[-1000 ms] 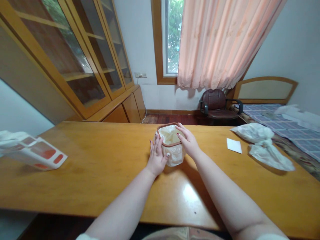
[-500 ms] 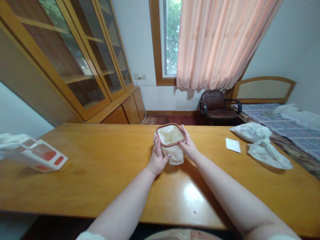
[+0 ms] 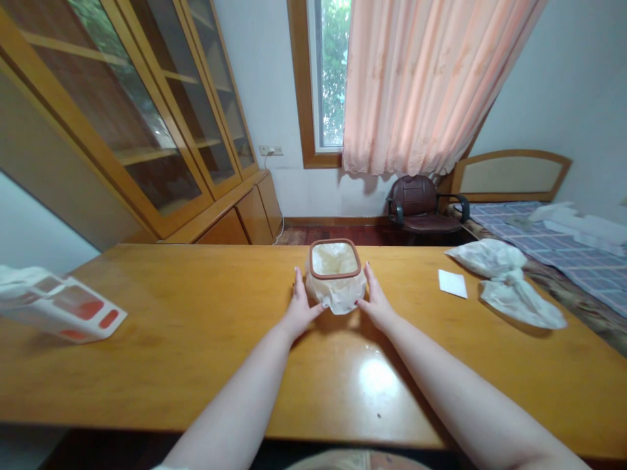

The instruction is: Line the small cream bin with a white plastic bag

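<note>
A small square bin [image 3: 335, 277] with a brown rim stands upright on the wooden table, lined with a pale, thin plastic bag [image 3: 337, 297] that hangs crumpled over its outside. To its left, my left hand [image 3: 298, 311] is open, its fingers stretched forward slightly apart from the side and its thumb at the front of the bag. On the other side my right hand [image 3: 376, 303] is also open, fingers extended along the bin and thumb against the bag's front. Part of the inside of the bin shows, with only the liner visible in it.
On the right of the table [image 3: 196, 365] lie a white paper square [image 3: 452, 284] and a knotted whitish plastic bag [image 3: 519, 287]. A white carton-like holder [image 3: 83, 307] with red patches is at the left. Beyond the table are a chair [image 3: 421, 205], a bed and glass-door cabinets.
Both hands have loosened from the bin's rim and sides, spreading apart and lower. The bin now faces squarely forward, its liner bulging out more at the sides. The view has shifted slightly.
</note>
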`<act>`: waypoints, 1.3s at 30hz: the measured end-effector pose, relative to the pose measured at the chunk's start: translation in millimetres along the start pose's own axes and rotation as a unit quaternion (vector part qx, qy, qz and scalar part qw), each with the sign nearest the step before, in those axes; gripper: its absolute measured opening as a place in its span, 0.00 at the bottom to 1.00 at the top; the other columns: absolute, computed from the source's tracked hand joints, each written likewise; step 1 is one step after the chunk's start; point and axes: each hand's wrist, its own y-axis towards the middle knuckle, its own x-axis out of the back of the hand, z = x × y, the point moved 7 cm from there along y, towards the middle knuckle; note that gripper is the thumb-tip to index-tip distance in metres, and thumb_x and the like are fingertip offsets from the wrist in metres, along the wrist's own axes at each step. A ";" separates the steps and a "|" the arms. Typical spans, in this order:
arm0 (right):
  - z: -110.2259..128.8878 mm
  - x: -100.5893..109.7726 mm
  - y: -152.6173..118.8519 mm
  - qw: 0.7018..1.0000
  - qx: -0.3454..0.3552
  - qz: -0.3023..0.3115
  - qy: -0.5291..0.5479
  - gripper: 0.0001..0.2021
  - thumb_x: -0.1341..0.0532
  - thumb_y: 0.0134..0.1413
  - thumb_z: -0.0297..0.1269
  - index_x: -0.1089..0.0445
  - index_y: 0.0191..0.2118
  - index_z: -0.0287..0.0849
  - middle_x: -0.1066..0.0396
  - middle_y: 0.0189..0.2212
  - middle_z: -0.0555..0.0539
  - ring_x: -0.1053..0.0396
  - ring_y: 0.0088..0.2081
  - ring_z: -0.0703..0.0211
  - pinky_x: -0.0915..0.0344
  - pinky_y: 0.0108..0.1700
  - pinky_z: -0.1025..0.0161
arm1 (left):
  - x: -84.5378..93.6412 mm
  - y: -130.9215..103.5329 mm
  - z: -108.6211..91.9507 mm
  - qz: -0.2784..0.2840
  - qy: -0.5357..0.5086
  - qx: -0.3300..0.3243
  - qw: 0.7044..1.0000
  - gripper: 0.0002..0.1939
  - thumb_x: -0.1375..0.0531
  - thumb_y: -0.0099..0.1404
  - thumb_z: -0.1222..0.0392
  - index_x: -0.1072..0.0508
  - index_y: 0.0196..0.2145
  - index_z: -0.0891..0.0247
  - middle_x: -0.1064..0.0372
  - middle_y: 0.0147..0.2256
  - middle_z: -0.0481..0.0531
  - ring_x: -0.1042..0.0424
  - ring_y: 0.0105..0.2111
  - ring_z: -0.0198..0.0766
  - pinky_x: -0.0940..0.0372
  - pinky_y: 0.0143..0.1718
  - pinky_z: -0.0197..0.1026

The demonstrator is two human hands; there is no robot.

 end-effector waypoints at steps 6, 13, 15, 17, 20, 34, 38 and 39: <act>30.4 35.0 41.2 0.994 0.066 -0.048 0.079 0.58 0.46 0.38 0.75 0.68 0.69 0.48 0.64 0.69 0.37 0.59 0.68 0.43 0.54 0.65 0.44 | 42.5 32.8 -38.3 -0.071 -0.053 -0.133 0.987 0.58 0.46 0.53 0.26 0.72 0.67 0.56 0.74 0.69 0.65 0.67 0.68 0.52 0.62 0.66 0.58; 48.9 2.0 85.3 0.985 0.112 0.030 0.130 0.66 0.44 0.30 0.77 0.70 0.69 0.43 0.63 0.68 0.31 0.61 0.68 0.43 0.57 0.65 0.46 | 2.2 75.6 -18.8 0.042 -0.168 -0.140 0.975 0.72 0.35 0.42 0.30 0.77 0.67 0.58 0.79 0.68 0.69 0.70 0.68 0.59 0.65 0.65 0.61; 47.2 -4.7 86.3 0.976 0.127 0.029 0.174 0.65 0.40 0.30 0.75 0.68 0.69 0.43 0.61 0.67 0.31 0.61 0.68 0.43 0.57 0.66 0.45 | -9.8 74.5 -14.1 0.069 -0.238 -0.121 0.961 0.72 0.31 0.43 0.35 0.78 0.67 0.55 0.73 0.69 0.67 0.62 0.67 0.59 0.60 0.65 0.61; 44.0 -9.2 83.7 0.969 0.136 0.016 0.204 0.65 0.37 0.30 0.71 0.67 0.69 0.43 0.62 0.68 0.32 0.61 0.68 0.43 0.58 0.66 0.46 | -16.8 70.8 -13.2 0.071 -0.288 -0.102 0.950 0.71 0.29 0.43 0.40 0.75 0.67 0.52 0.63 0.68 0.65 0.55 0.66 0.58 0.55 0.64 0.59; 34.3 -15.4 75.6 0.965 0.133 -0.018 0.224 0.67 0.33 0.28 0.68 0.69 0.69 0.44 0.65 0.68 0.34 0.62 0.69 0.43 0.57 0.66 0.46 | -19.8 66.0 -13.8 0.034 -0.320 -0.079 0.944 0.69 0.28 0.40 0.42 0.68 0.68 0.51 0.54 0.66 0.61 0.52 0.65 0.56 0.52 0.64 0.58; -19.2 -42.3 56.8 0.985 -0.014 0.009 0.173 0.52 0.26 0.23 0.56 0.41 0.57 0.39 0.36 0.57 0.33 0.37 0.57 0.40 0.43 0.61 0.44 | -29.2 54.4 7.3 0.068 -0.237 0.041 0.968 0.47 0.26 0.39 0.48 0.34 0.55 0.68 0.37 0.58 0.66 0.36 0.57 0.56 0.43 0.61 0.58; -12.2 -41.3 52.1 0.982 -0.020 0.035 0.184 0.46 0.26 0.27 0.53 0.38 0.55 0.39 0.32 0.54 0.35 0.34 0.55 0.42 0.41 0.59 0.46 | -33.3 52.6 3.2 0.086 -0.228 0.048 0.969 0.46 0.26 0.41 0.51 0.35 0.56 0.68 0.36 0.57 0.65 0.34 0.55 0.54 0.42 0.60 0.57; -10.3 -40.3 49.9 0.980 -0.021 0.046 0.192 0.44 0.26 0.28 0.52 0.37 0.54 0.39 0.32 0.53 0.35 0.33 0.54 0.43 0.40 0.58 0.46 | -35.9 51.4 1.6 0.092 -0.231 0.043 0.968 0.45 0.27 0.43 0.52 0.35 0.57 0.68 0.36 0.57 0.65 0.34 0.55 0.53 0.41 0.60 0.57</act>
